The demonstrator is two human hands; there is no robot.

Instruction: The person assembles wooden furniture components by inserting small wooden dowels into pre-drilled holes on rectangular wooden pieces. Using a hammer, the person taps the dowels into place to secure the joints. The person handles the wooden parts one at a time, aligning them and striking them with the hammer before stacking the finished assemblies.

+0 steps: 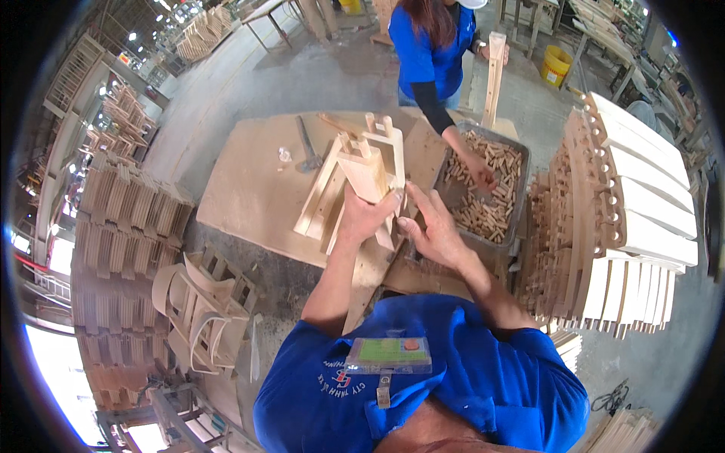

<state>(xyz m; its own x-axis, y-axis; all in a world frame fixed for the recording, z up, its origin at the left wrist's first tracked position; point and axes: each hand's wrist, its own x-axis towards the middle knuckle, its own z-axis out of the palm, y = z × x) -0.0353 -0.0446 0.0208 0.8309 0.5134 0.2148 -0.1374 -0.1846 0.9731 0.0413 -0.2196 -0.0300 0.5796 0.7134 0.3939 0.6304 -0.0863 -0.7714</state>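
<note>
My left hand [366, 215] is closed round a pale wooden leg piece [361, 172], held tilted, with dowels standing out of its upper end. Close beside it, my right hand [438, 234] has its thumb and forefinger apart, their tips near the side of the wood. Whether a small part lies between those fingertips is hard to make out. Other pale wooden frame parts [321, 198] lie just behind and left of the held piece, on a brown board-topped table [242, 174]. A hammer [306, 143] rests farther back on that table.
At right, a co-worker's hand [479, 172] reaches into a tray [521, 170] of wooden dowels; that person's other hand holds an upright wooden leg [494, 79]. Stacked wooden parts [604, 204] stand on the right and more stacks [124, 257] on the left. Curved pieces [200, 302] lie near left.
</note>
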